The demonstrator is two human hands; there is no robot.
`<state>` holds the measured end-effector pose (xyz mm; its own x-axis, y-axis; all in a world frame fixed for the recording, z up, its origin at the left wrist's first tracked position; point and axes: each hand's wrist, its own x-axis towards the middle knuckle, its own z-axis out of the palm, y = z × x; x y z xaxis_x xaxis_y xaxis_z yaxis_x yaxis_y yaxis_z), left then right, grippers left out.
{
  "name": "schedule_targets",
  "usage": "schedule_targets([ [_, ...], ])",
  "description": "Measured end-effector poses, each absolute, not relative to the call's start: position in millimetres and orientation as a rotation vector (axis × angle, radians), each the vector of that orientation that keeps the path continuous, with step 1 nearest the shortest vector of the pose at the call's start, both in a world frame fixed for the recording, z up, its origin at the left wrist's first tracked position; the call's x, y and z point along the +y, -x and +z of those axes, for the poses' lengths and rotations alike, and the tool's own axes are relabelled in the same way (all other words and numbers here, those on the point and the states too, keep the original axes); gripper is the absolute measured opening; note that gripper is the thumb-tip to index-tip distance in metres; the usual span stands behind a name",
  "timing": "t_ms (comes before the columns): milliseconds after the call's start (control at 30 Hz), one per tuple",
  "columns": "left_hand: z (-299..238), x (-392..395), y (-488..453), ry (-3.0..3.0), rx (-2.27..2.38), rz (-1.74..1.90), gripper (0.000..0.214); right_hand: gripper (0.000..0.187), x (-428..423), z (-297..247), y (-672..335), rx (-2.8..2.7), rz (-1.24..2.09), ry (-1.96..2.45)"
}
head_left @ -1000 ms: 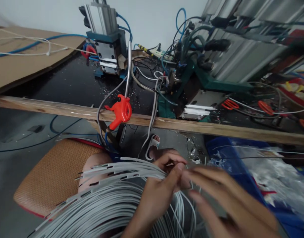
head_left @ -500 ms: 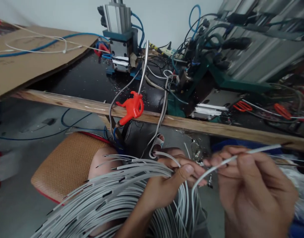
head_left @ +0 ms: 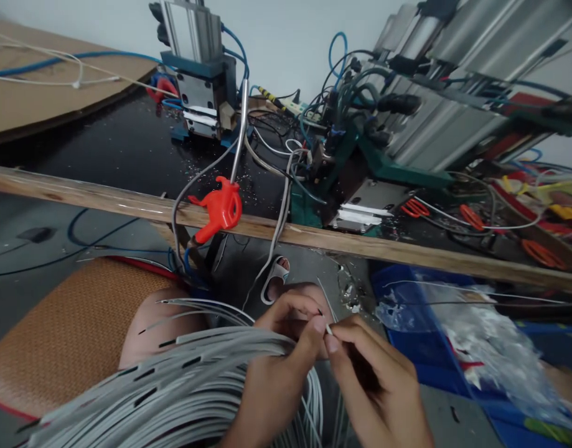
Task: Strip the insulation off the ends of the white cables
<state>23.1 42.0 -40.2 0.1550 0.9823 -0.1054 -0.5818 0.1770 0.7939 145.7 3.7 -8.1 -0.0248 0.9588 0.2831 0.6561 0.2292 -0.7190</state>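
Observation:
A thick bundle of grey-white cables (head_left: pixel 173 386) lies across my lap, its cut ends fanning toward the left. My left hand (head_left: pixel 281 367) is closed around the bundle near its right side. My right hand (head_left: pixel 374 386) sits right beside it, thumb and forefinger pinched on the tip of a single thin cable (head_left: pixel 329 328) at the edge of the bundle. The fingertips of both hands almost touch.
A wooden rail (head_left: pixel 314 236) edges the black workbench ahead, with an orange air blow gun (head_left: pixel 218 208) hanging on it. Two pneumatic press machines (head_left: pixel 196 81) (head_left: pixel 360 186) stand among tangled hoses. A blue bin (head_left: pixel 435 348) with plastic bags sits at right, a woven seat (head_left: pixel 66 336) at left.
My right hand, which had pulled one cable up and out to the right, has come back to the bundle and now pinches a cable tip beside my left hand.

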Motion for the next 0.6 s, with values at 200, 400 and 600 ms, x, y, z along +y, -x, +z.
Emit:
schedule_targets([
  [200, -40, 43, -17, -0.789, 0.716, 1.232, 0.013, 0.016, 6, -8, -149, -1.748, 0.571, 1.486],
  [400, -43, 44, -22, -0.735, 0.707, 1.247, 0.012, 0.014, 7, -12, -148, -1.708, 0.450, 1.450],
  [600, -33, 47, -31, -0.655, 0.787, 1.273, 0.016, 0.009, -3, -20, -148, -1.657, 0.336, 1.505],
])
